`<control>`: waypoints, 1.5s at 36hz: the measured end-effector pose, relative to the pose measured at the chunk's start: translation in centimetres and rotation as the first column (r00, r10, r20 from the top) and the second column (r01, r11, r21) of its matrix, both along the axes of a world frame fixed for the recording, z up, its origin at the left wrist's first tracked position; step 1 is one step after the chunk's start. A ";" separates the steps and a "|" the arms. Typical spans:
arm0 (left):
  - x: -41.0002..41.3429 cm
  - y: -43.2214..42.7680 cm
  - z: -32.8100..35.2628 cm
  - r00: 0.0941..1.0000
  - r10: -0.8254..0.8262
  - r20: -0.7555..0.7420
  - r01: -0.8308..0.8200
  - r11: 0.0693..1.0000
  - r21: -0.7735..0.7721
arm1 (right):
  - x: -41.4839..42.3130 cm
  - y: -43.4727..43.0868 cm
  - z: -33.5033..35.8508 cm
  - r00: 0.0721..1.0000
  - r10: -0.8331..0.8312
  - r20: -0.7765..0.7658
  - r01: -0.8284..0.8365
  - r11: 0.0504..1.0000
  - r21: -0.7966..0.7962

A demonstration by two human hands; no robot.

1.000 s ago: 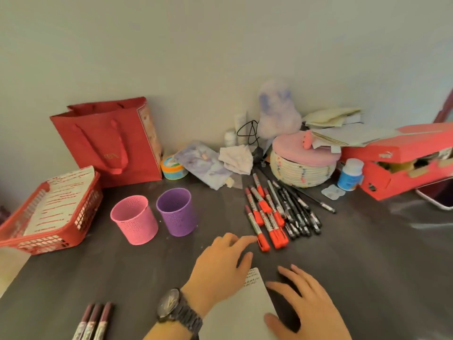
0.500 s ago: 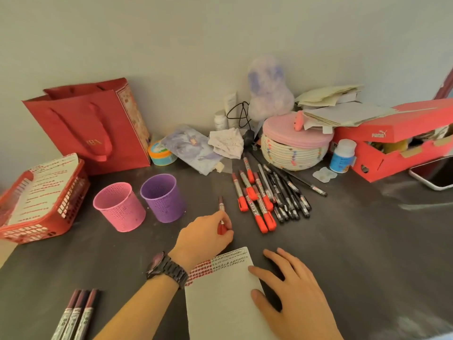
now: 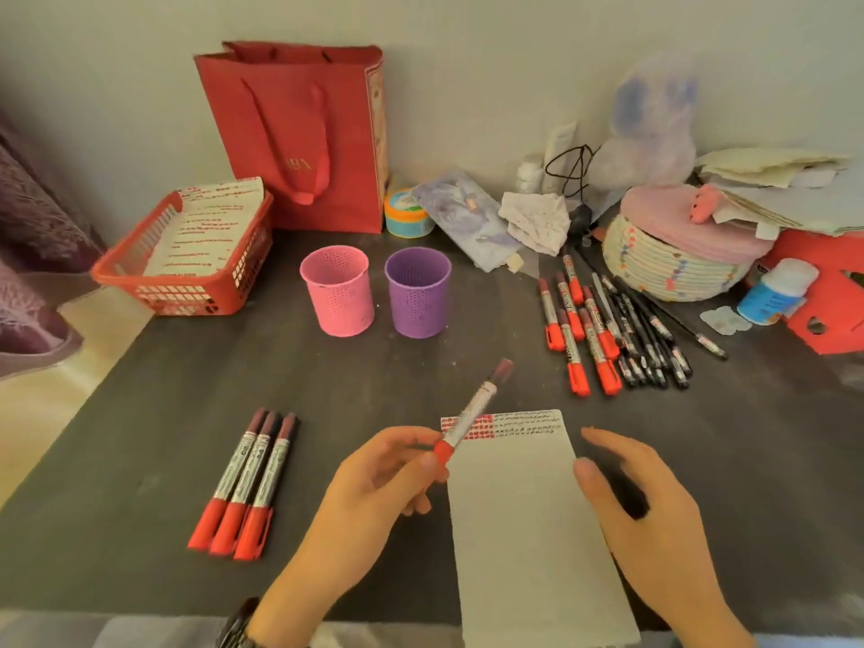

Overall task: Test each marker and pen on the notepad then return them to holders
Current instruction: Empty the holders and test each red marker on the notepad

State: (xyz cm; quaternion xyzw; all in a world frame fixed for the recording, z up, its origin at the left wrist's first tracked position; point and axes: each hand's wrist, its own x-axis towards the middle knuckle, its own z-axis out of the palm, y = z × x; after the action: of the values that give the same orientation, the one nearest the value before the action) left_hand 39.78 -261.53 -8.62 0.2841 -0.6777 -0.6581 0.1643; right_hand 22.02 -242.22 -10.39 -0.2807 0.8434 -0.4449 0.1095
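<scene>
Person working over a white notepad, lower centre of the frame.
Right hand is lying open at its right edge; left hand is pinching a red-capped marker over the top-left corner. Probably best uncapping it while steadying the notepad.

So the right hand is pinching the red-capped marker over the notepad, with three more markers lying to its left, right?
No: the head view shows the left hand pinching the red-capped marker over the notepad, and three more markers do lie to its left.
</scene>
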 end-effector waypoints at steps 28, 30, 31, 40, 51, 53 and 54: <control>0.1 4.3 -1.7 0.978 0.008 0.210 0.078 0.914 -0.397 | 7.1 -3.3 -0.4 0.833 0.088 0.547 0.163 0.904 -0.394; -0.1 4.7 -1.7 0.977 0.041 0.209 0.063 0.880 -0.470 | 7.3 -3.3 -0.6 0.811 0.103 0.576 0.203 0.874 -0.442; -0.2 5.0 -1.7 0.976 0.057 0.208 0.057 0.862 -0.504 | 7.5 -3.3 -0.5 0.792 0.120 0.598 0.230 0.849 -0.475; -1.0 7.9 -1.8 0.929 0.175 0.326 0.148 0.633 -0.760 | 8.7 -4.3 1.2 0.233 0.307 0.923 0.810 0.464 -0.359; -0.6 8.8 -1.1 0.910 0.125 0.395 0.220 0.662 -0.717 | 7.0 -3.8 2.5 0.296 0.369 0.881 0.642 0.605 -0.470; 0.0 7.4 -1.4 0.883 0.104 0.458 0.247 0.726 -0.641 | 5.3 -2.7 3.2 0.366 0.445 0.818 0.574 0.584 -0.574; 0.6 6.3 -1.6 0.871 0.101 0.481 0.227 0.786 -0.575 | 4.0 -2.0 3.7 0.422 0.474 0.773 0.528 0.565 -0.634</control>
State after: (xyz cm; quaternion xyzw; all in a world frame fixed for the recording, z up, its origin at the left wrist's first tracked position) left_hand 40.38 -255.20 -10.27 0.3476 -0.8824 -0.3135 0.0487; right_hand 26.07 -244.23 -6.69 0.0070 0.3320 -0.8584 0.3909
